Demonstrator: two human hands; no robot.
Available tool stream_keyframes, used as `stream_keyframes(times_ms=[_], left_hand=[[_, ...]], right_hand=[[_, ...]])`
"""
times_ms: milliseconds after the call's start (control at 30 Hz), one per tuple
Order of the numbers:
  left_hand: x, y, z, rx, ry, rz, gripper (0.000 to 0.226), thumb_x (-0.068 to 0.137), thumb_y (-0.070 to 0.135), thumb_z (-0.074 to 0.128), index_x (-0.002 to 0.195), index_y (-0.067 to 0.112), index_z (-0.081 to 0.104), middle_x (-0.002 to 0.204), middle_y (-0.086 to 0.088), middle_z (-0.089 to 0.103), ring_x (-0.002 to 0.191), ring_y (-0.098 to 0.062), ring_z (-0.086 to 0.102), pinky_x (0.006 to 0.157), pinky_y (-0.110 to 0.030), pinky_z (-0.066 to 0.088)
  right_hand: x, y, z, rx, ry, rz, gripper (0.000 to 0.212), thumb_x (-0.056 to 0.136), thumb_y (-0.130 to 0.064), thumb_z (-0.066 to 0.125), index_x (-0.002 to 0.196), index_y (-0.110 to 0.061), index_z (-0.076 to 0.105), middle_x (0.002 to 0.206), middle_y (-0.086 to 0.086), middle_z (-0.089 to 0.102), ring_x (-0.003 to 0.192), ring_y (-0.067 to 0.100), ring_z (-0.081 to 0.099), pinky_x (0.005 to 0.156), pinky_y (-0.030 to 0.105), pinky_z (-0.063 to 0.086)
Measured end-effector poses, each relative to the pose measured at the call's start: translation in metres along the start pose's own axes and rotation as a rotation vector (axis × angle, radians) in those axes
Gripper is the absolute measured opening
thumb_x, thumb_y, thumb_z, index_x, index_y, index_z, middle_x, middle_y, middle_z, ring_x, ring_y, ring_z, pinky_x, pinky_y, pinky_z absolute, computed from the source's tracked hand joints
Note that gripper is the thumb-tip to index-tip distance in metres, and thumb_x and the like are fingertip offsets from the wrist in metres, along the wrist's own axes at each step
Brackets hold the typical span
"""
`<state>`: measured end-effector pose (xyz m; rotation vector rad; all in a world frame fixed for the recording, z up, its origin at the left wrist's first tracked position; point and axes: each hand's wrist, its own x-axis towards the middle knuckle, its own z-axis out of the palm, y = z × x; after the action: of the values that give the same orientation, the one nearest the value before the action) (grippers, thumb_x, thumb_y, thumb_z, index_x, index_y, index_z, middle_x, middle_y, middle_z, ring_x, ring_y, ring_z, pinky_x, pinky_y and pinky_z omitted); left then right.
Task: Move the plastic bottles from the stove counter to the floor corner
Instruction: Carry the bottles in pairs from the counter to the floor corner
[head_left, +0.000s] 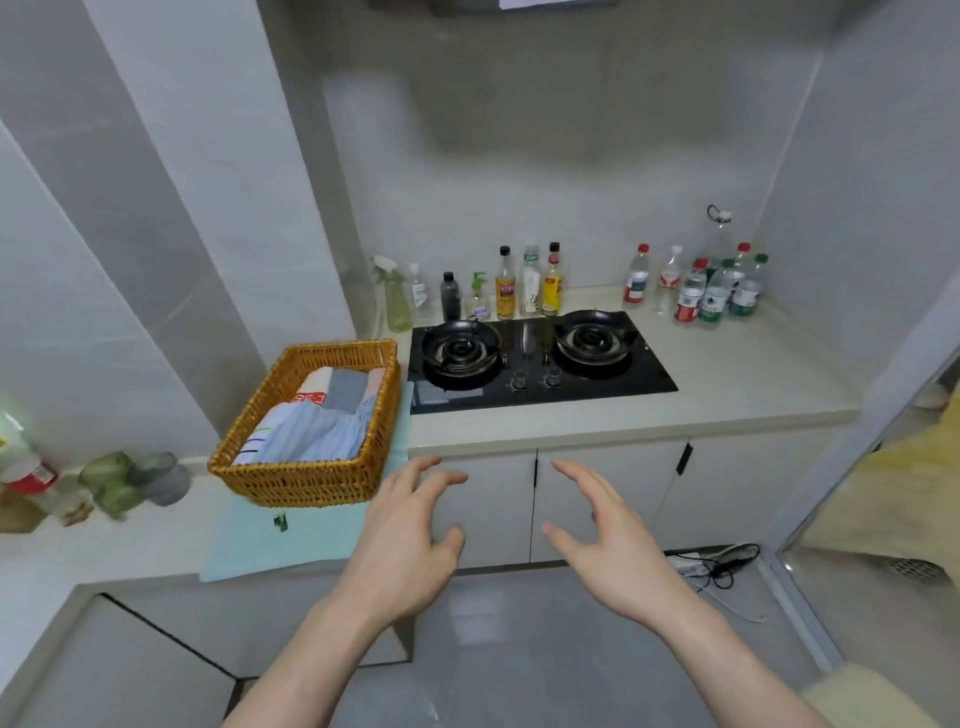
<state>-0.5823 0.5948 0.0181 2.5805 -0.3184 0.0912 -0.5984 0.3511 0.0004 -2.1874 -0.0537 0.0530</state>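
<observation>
Several clear plastic bottles (714, 288) with red, white and green caps stand in a cluster at the back right corner of the stove counter (753, 374); one tall bottle (718, 234) rises behind them. My left hand (410, 535) and my right hand (602, 540) hover side by side in front of the cabinet doors, below the counter edge. Both have fingers spread and hold nothing. The bottles are well beyond them, up and to the right.
A black two-burner gas hob (535, 353) sits mid-counter, with sauce and spray bottles (530, 283) behind it. A wicker basket (306, 421) of folded cloth rests on a teal mat at left. Cables (719, 564) lie on the floor at right, near a doorway.
</observation>
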Motion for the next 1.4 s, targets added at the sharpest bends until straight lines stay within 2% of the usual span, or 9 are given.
stream_keyframes(times_ms=[200, 333, 433, 533, 867, 1033, 1167, 1333, 1400], left_hand=[[0.079, 0.036, 0.019, 0.006, 0.030, 0.029, 0.053, 0.084, 0.030, 0.065, 0.135, 0.039, 0.051, 0.153, 0.015, 0.031, 0.143, -0.010, 0.027, 0.119, -0.029, 0.023], [0.135, 0.051, 0.031, 0.004, 0.032, 0.046, 0.054, 0.084, 0.030, 0.064, 0.135, 0.041, 0.049, 0.153, 0.018, 0.030, 0.143, -0.007, 0.026, 0.119, -0.028, 0.024], [0.186, 0.058, 0.044, 0.001, 0.032, 0.076, 0.054, 0.084, 0.030, 0.064, 0.136, 0.039, 0.050, 0.152, 0.018, 0.031, 0.143, -0.007, 0.027, 0.120, -0.032, 0.026], [0.239, 0.065, 0.060, -0.007, 0.022, 0.100, 0.054, 0.085, 0.030, 0.064, 0.137, 0.039, 0.050, 0.153, 0.018, 0.031, 0.144, -0.008, 0.025, 0.120, -0.028, 0.022], [0.404, 0.120, 0.120, -0.074, -0.131, 0.247, 0.055, 0.086, 0.029, 0.061, 0.138, 0.040, 0.048, 0.156, 0.017, 0.028, 0.146, -0.011, 0.021, 0.122, -0.035, 0.024], [0.466, 0.165, 0.158, -0.085, -0.195, 0.302, 0.056, 0.086, 0.029, 0.061, 0.140, 0.038, 0.048, 0.156, 0.015, 0.028, 0.146, -0.011, 0.022, 0.122, -0.032, 0.022], [0.512, 0.202, 0.190, -0.089, -0.200, 0.307, 0.057, 0.084, 0.030, 0.061, 0.139, 0.039, 0.049, 0.155, 0.016, 0.030, 0.144, -0.013, 0.026, 0.121, -0.034, 0.026], [0.561, 0.247, 0.225, -0.099, -0.178, 0.257, 0.056, 0.086, 0.028, 0.062, 0.140, 0.037, 0.049, 0.156, 0.016, 0.027, 0.145, -0.012, 0.023, 0.121, -0.028, 0.019], [0.578, 0.262, 0.236, -0.091, -0.166, 0.240, 0.056, 0.086, 0.028, 0.062, 0.140, 0.038, 0.048, 0.156, 0.017, 0.027, 0.145, -0.011, 0.023, 0.116, -0.022, 0.014]], right_hand=[[0.073, 0.028, -0.057, 0.014, 0.004, -0.038, 0.068, 0.094, -0.028, 0.067, 0.151, -0.045, 0.035, 0.160, -0.028, 0.028, 0.146, -0.005, 0.029, 0.125, 0.033, 0.027], [0.121, 0.042, -0.089, 0.021, 0.027, -0.045, 0.066, 0.094, -0.028, 0.067, 0.150, -0.046, 0.036, 0.157, -0.032, 0.029, 0.145, -0.005, 0.031, 0.124, 0.031, 0.029], [0.159, 0.059, -0.110, 0.012, 0.054, -0.035, 0.066, 0.094, -0.032, 0.068, 0.149, -0.050, 0.037, 0.158, -0.031, 0.029, 0.144, -0.008, 0.030, 0.123, 0.033, 0.031], [0.196, 0.077, -0.132, 0.018, 0.089, -0.012, 0.065, 0.094, -0.033, 0.068, 0.149, -0.051, 0.037, 0.157, -0.033, 0.028, 0.144, -0.006, 0.032, 0.123, 0.036, 0.033], [0.278, 0.133, -0.224, 0.043, 0.262, 0.153, 0.063, 0.095, -0.034, 0.066, 0.144, -0.060, 0.035, 0.153, -0.037, 0.030, 0.143, -0.004, 0.033, 0.123, 0.039, 0.033], [0.307, 0.169, -0.282, 0.037, 0.333, 0.195, 0.064, 0.094, -0.037, 0.066, 0.143, -0.063, 0.034, 0.154, -0.033, 0.032, 0.143, 0.000, 0.035, 0.121, 0.041, 0.035], [0.337, 0.203, -0.328, 0.039, 0.336, 0.201, 0.064, 0.094, -0.037, 0.066, 0.143, -0.063, 0.034, 0.154, -0.033, 0.032, 0.141, 0.000, 0.037, 0.121, 0.040, 0.036], [0.379, 0.245, -0.389, 0.021, 0.299, 0.177, 0.062, 0.094, -0.034, 0.069, 0.142, -0.058, 0.038, 0.147, -0.034, 0.035, 0.135, 0.001, 0.042, 0.119, 0.034, 0.037], [0.399, 0.256, -0.412, 0.025, 0.281, 0.184, 0.062, 0.094, -0.033, 0.069, 0.140, -0.059, 0.036, 0.140, -0.032, 0.038, 0.128, 0.002, 0.045, 0.116, 0.032, 0.038]])
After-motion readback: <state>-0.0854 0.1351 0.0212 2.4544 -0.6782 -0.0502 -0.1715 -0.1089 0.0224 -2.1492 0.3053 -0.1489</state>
